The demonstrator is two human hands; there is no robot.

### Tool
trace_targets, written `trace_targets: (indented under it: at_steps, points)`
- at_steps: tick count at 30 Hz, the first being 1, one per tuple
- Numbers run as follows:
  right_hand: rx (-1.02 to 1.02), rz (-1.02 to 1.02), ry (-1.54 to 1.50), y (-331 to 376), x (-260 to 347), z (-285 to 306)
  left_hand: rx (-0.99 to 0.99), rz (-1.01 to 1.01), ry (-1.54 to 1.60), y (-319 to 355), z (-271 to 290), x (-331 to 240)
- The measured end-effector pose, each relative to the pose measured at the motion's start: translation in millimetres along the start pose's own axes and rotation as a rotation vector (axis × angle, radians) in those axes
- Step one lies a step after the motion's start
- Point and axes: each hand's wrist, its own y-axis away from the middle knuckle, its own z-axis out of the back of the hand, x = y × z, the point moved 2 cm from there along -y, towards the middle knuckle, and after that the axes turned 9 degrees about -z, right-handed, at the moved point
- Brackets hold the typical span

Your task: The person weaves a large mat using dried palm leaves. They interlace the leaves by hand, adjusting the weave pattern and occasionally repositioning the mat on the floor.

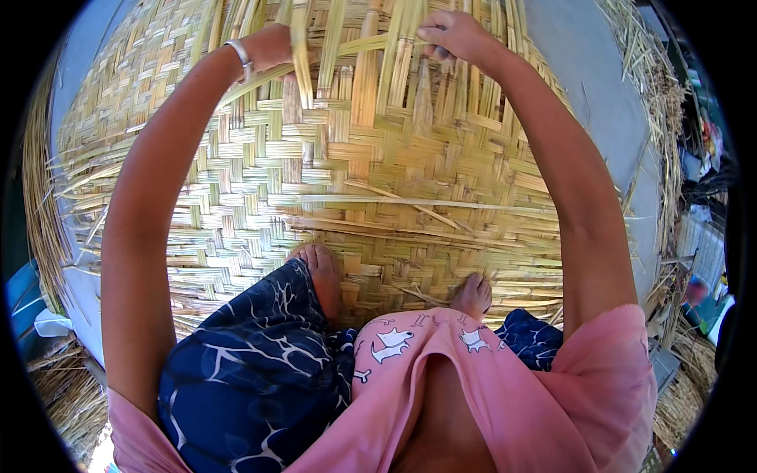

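A large mat of flat, yellow-green reed strips lies in front of me, woven in a stepped pattern. At its far part, loose lengthwise strips stand out of the weave. One crosswise reed strip runs slantwise between my hands, passing among the lengthwise ones. My left hand, with a pale bangle at the wrist, is closed around this strip; a raised lengthwise strip partly hides its fingers. My right hand is closed, fingers curled in a pinch at the strip's right part.
My bare feet rest on the near part of the mat. Loose reed pieces lie across the weave. Bundles of dry reeds stand at the left edge, and dry straw lines the right. Grey floor shows beside the mat.
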Motion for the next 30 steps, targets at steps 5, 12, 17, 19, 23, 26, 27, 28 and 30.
trace_targets:
  at_steps: [5,12,17,19,23,26,27,28,30]
  points:
    - [0.008,-0.244,-0.016,42.0,-60.1,10.2,-0.042,0.221,-0.081,20.4,-5.1,-3.5]
    - [0.033,-0.31,-0.111,78.2,-95.3,-24.7,0.03,0.27,-0.235,24.2,-32.4,8.9]
    - [0.082,-0.226,0.202,73.3,-83.9,-21.6,0.102,0.183,-0.619,22.8,-37.7,-0.9]
    - [0.118,-0.161,0.388,72.7,-78.2,-17.2,0.034,0.166,-0.554,26.5,-38.7,7.5]
    - [0.066,-0.048,0.618,68.5,-48.3,-30.0,-0.055,0.278,-0.268,35.9,-40.7,19.8]
    - [0.104,-0.064,0.659,50.9,-43.2,-53.7,-0.053,0.262,-0.403,34.2,-42.7,7.1]
    - [0.058,-0.048,0.655,50.7,-42.4,-56.0,-0.039,0.212,-0.561,32.6,-41.3,-1.2]
    - [0.019,-0.027,0.653,50.8,-40.9,-59.7,-0.026,0.166,-0.715,34.0,-41.9,-7.8]
    - [-0.016,-0.02,0.625,54.1,-37.9,-61.8,-0.106,0.141,-0.766,33.6,-44.9,-5.5]
